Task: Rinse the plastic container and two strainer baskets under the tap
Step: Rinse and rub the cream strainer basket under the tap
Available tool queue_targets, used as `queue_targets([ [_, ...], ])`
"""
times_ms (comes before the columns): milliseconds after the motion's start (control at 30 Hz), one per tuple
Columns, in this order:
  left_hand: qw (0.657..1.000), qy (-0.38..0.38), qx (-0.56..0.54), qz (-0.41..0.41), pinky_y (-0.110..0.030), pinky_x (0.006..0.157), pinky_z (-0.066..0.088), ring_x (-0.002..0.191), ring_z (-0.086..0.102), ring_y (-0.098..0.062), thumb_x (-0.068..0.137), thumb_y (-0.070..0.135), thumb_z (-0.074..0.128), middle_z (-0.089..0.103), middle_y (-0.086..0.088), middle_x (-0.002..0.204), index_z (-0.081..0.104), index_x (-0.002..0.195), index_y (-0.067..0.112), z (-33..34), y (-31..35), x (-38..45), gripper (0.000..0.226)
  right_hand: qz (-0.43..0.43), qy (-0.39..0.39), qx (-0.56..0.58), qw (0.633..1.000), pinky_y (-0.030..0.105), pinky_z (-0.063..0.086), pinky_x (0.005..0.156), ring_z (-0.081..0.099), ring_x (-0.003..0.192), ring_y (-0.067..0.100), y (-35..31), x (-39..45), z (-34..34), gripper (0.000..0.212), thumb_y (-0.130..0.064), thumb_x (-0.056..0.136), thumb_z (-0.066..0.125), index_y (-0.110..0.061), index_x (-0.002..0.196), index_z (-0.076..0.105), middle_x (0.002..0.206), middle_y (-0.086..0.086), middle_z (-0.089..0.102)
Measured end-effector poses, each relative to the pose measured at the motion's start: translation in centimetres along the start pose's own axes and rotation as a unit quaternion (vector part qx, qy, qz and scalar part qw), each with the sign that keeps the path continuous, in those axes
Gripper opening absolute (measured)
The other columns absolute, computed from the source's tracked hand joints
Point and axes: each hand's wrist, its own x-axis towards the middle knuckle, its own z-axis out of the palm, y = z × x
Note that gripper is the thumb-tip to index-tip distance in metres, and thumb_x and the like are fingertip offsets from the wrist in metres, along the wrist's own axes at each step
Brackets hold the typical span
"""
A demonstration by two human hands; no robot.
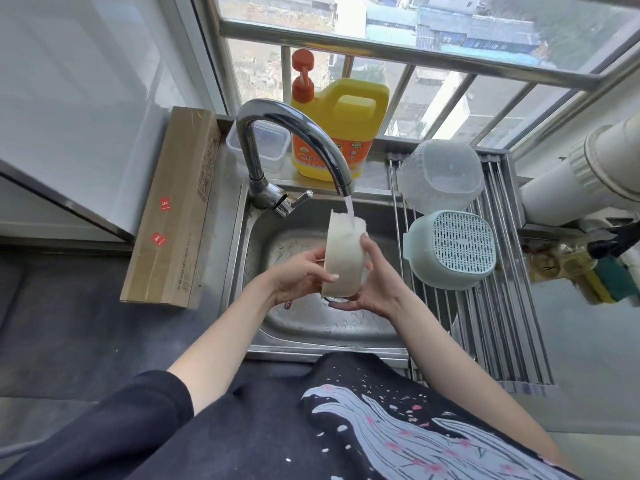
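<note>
White strainer basket (343, 261) sits over the middle of the sink (311, 327), held on edge so its open mouth faces right and its upper rim meets the stream from the tap (294, 133). I have my left hand (298, 275) curled round the basket's near left side, thumb across the outer wall, and my right hand (374, 282) wrapped round the right edge with fingers reaching up toward the rim; both hands grip it, neither is spread flat.

On the drying rack (491, 327) to the right, the clear plastic container (440, 174) lies tipped on its side, and just in front of it the pale green strainer basket (450, 247) rests bottom-up. Judging from that, this white one is probably the last piece to rinse.

What worries me from here: the wall is wet and smooth, and my grip is only at the sides, so a turn under the water could let it slip and drop into the sink. The stream strikes near the rim, so tilting the mouth further may throw water over the front edge onto my dark clothing (346, 427) or left toward the cardboard box (173, 209), which would soak. When I carry it to the rack, I could knock the green basket, and the clear container, lying on its curved side, looks ready to roll.
</note>
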Motion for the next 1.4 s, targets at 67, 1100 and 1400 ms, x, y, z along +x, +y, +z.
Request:
queue_targets([
  [67,0.999,-0.033,-0.006,-0.004,-0.031,0.081,0.053,0.089,0.066,-0.02,0.081,0.003,0.056,0.07,-0.004,0.097,0.058,0.118,0.019,-0.5,0.0,-0.6,0.04,-0.015,-0.018,-0.005,1.0,0.058,0.051,0.082,0.056,0.114,0.043,0.7,0.0,-0.5,0.086,-0.061,0.067,0.071,-0.028,0.14,0.04,0.132,0.021,0.051],
  [1100,0.972,0.156,-0.103,0.145,-0.04,0.094,0.037,0.108,0.048,-0.02,0.085,0.06,0.047,0.055,-0.011,0.12,0.051,0.126,0.011,-1.3,-2.6,2.2,0.064,-0.274,0.156,-0.283,0.906,0.046,0.035,0.102,0.045,0.121,0.017,-2.2,-2.9,-1.4,0.072,-0.051,0.09,0.054,-0.034,0.149,0.017,0.131,0.001,0.046],
  [1400,0.961,0.263,-0.079,0.02,-0.028,0.064,0.05,0.066,0.062,-0.015,0.096,0.051,0.037,0.064,-0.006,0.076,0.066,0.096,0.016,-1.3,0.8,3.9,0.045,-0.253,0.109,-0.349,0.896,0.022,0.044,0.067,0.054,0.069,0.007,-4.3,-3.9,-0.4,0.034,-0.041,0.099,0.045,-0.019,0.08,0.064,0.075,-0.007,0.06],
])
